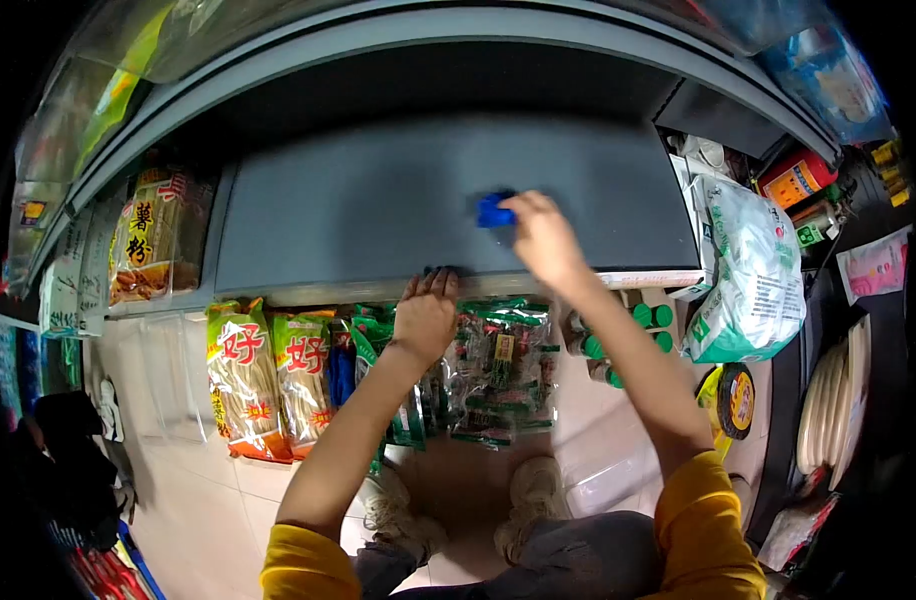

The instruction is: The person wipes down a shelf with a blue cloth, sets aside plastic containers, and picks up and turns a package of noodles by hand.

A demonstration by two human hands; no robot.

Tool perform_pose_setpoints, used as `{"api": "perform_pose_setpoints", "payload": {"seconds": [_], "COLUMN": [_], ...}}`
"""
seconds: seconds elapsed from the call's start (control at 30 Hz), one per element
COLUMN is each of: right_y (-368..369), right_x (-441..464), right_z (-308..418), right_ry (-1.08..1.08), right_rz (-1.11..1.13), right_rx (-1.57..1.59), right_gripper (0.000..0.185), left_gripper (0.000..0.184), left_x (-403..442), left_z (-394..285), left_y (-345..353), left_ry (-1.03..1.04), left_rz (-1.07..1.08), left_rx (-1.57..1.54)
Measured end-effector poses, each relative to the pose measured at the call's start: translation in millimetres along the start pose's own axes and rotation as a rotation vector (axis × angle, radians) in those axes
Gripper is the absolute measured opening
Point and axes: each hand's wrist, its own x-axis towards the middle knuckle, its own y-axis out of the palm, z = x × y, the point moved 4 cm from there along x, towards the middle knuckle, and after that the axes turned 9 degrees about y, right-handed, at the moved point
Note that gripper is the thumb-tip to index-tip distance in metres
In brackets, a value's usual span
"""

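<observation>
One blue cloth (pixel 494 211) sits mid-shelf, upper centre, pinched in the right hand (pixel 550 238); the left hand (pixel 425 315) lies open on the shelf (pixel 308 220)'s front edge. Work seems unfinished: noodle packets (pixel 246 385) are on the floor (pixel 193 490), lower left.

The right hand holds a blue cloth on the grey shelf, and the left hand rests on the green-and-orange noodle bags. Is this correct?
No: the head view shows the left hand on the grey shelf's front edge, not on the noodle bags. The rest is right.

A crumpled blue cloth (pixel 494 210), bunched in the right hand (pixel 540 228), lies on the grey shelf (pixel 308 215).
</observation>
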Motion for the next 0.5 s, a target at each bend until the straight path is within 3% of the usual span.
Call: {"api": "perform_pose_setpoints", "payload": {"seconds": [0.07, 0.2, 0.27, 0.33, 0.5], "right_y": [35.0, 93.8, 98.7, 96.3, 96.6], "right_x": [0.3, 3.3, 6.4, 5.4, -0.7], "right_z": [26.6, 46.1, 37.3, 30.6, 21.5], "right_ry": [-0.095, -0.149, -0.095, -0.181, -0.119], "right_rz": [-0.089, 0.184, 0.164, 0.163, 0.105], "right_rx": [0.114, 0.298, 0.345, 0.356, 0.373], "right_gripper": [0.034, 0.025, 0.024, 0.024, 0.026], "left_gripper": [0.047, 0.043, 0.04, 0.039, 0.041], "left_x": [-1.6, 2.7, 3.3, 2.4, 4.5], "left_z": [-0.3, -1.6, -2.6, -3.4, -0.8], "left_y": [9.5, -4.5, -0.8, -2.1, -7.1], "left_ry": [-0.008, -0.05, -0.058, -0.028, -0.026], "left_rz": [-0.051, -0.011, 0.05, -0.105, -0.106], "left_rx": [-0.005, -0.052, -0.053, 0.017, -0.032]}}
